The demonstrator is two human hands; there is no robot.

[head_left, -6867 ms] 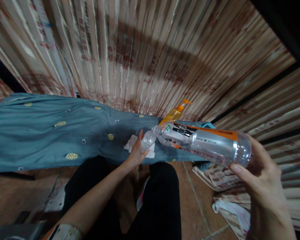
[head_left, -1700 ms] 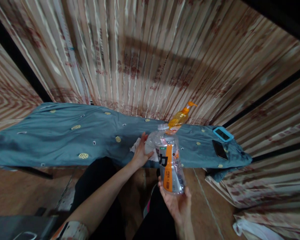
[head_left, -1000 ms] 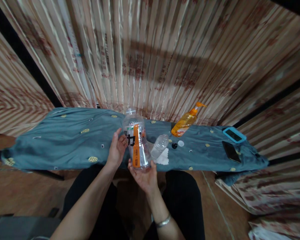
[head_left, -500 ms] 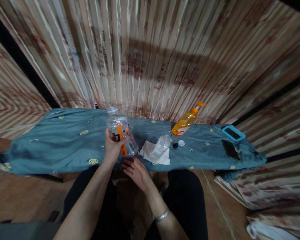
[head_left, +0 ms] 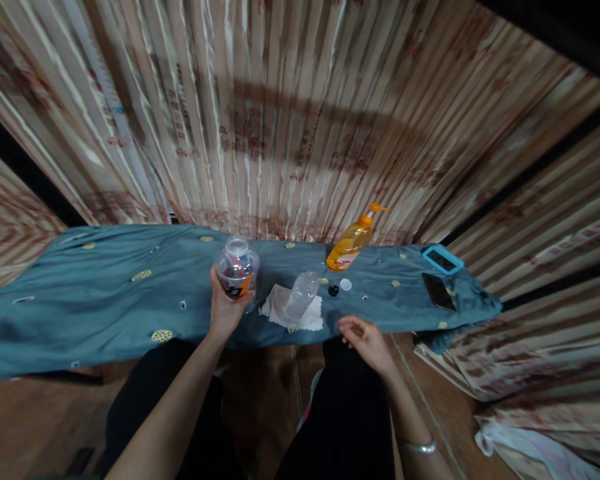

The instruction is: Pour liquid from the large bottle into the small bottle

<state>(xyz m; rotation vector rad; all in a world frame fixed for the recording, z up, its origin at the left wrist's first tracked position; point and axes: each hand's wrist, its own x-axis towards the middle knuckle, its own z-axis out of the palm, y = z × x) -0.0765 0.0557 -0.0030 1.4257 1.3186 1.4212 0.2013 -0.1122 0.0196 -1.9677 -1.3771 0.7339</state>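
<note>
My left hand is wrapped round a large clear plastic bottle with an orange and black label; its uncapped mouth faces up toward me. My right hand hovers by the table's front edge, fingers loosely bent, with nothing visible in them. Between the hands, a smaller clear plastic bottle lies on a pale crumpled cloth. Just right of that bottle are a black cap and a white cap. Behind the caps stands an orange pump bottle of liquid.
A blue-green patterned cloth covers the long narrow table. At its right end lie a blue-framed device and a dark phone. A striped curtain hangs right behind the table. My knees are under the front edge.
My right hand has moved away from the large bottle's base, to the right past the cloth. The large bottle has tipped so its mouth points more toward me. The view has shifted slightly right.
</note>
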